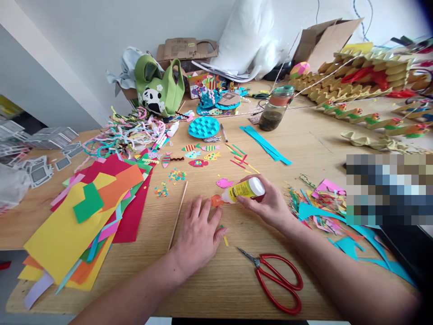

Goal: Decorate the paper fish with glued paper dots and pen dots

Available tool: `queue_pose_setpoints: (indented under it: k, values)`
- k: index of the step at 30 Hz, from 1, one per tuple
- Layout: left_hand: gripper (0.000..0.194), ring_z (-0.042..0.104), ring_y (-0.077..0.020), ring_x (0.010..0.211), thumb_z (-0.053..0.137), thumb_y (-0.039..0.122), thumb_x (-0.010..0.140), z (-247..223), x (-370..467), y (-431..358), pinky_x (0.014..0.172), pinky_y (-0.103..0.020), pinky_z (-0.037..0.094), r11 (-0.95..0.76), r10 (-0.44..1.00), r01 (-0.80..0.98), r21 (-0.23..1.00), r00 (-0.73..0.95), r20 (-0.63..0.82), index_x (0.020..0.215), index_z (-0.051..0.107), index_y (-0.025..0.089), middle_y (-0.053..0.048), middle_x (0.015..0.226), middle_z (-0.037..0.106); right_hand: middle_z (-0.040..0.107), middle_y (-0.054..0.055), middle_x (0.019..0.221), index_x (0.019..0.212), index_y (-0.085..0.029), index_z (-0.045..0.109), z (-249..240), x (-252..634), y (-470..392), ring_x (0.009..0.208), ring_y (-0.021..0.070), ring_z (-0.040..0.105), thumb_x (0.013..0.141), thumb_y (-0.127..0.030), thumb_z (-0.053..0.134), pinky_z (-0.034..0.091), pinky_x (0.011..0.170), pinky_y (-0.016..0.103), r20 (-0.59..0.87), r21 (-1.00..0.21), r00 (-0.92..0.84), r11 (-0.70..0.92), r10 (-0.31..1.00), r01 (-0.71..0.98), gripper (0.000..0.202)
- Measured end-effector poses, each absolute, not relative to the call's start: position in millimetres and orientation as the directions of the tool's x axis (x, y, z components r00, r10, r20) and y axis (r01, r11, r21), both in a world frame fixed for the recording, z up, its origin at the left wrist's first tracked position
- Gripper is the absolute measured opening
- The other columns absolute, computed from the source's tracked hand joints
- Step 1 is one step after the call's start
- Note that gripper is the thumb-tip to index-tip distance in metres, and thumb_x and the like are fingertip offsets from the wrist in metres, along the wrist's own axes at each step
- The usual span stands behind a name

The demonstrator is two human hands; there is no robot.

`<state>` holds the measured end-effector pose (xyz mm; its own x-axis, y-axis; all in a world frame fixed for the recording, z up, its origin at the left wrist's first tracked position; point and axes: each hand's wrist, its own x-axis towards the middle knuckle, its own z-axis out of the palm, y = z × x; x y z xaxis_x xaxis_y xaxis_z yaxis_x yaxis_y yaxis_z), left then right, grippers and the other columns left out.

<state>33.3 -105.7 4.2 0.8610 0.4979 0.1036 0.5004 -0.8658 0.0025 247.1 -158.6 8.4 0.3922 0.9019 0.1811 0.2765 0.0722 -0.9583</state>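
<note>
Holding a bottle [244,189] tilted nozzle-down over an orange piece [215,201], the person's right hand [265,203] has its fingers wrapped round the base; the left hand [199,234] lies spread on the table [203,298], fingertips at the piece's near edge. A hard squeeze could flood so small a piece, and the runoff, likely glue, could reach the left fingertips or stick the piece to the wood. If the nozzle drags, the piece could slip, since only fingertips are near it. The pink fish [223,183] lies just beside the bottle and could catch a stray drip. As for containers, the bottle's fill cannot be told; the lidded jar [272,113] holds something dark in its lower part; the green bag [176,85] hides its contents; something red [367,79] lies in the egg trays [324,85].
</note>
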Motion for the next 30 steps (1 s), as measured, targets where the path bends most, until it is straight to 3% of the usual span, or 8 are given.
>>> queue_pose_setpoints:
  k: [6,10,13,19,30]
  values:
    - [0.051,0.035,-0.0367,0.137,0.037,0.050,0.098,2.2,32.5,-106.2,0.111,-0.055,0.031,-0.865,0.501,0.502,0.018,0.860,0.099,0.137,0.052,0.021,-0.014,0.140,0.049,0.066,0.004,0.089,0.097,-0.020,0.060,12.4,245.8,-160.1,0.078,0.0181,0.064,0.067,-0.033,0.081,0.055,0.066,0.028,0.290,-0.948,0.484,0.177,0.826,0.266,0.040]
    - [0.052,0.035,-0.0364,0.137,0.036,0.050,0.098,0.1,32.3,-106.0,0.112,-0.056,0.030,-0.866,0.500,0.499,0.035,0.860,0.100,0.140,0.048,0.022,-0.015,0.142,0.048,0.067,0.004,0.085,0.096,-0.019,0.061,13.5,240.9,-162.1,0.074,0.0177,0.065,0.071,-0.033,0.078,0.055,0.065,0.029,0.277,-0.954,0.461,0.185,0.843,0.235,0.033]
    - [0.051,0.035,-0.0368,0.137,0.036,0.051,0.098,0.1,33.0,-105.8,0.111,-0.057,0.029,-0.861,0.508,0.506,0.046,0.855,0.101,0.139,0.050,0.023,-0.015,0.141,0.048,0.067,0.004,0.088,0.099,-0.019,0.060,13.0,236.3,-164.7,0.076,0.0183,0.065,0.075,-0.032,0.075,0.054,0.066,0.030,0.317,-0.927,0.433,0.179,0.844,0.330,0.030]
    - [0.051,0.035,-0.0371,0.137,0.038,0.050,0.098,4.1,34.1,-106.2,0.111,-0.057,0.029,-0.862,0.507,0.502,0.074,0.855,0.105,0.137,0.052,0.021,-0.015,0.137,0.051,0.065,0.006,0.096,0.103,-0.021,0.059,13.0,228.2,-166.9,0.087,0.0198,0.063,0.077,-0.024,0.071,0.052,0.075,0.032,0.476,-0.754,0.282,0.220,0.833,0.619,0.029]
    - [0.051,0.034,-0.0382,0.136,0.042,0.050,0.097,3.1,32.6,-106.5,0.112,-0.056,0.026,-0.859,0.510,0.498,0.114,0.853,0.114,0.136,0.050,0.019,-0.014,0.138,0.049,0.064,0.005,0.097,0.105,-0.021,0.057,11.2,226.7,-163.7,0.086,0.0193,0.063,0.078,-0.022,0.069,0.051,0.075,0.031,0.482,-0.690,0.205,0.225,0.852,0.688,0.030]
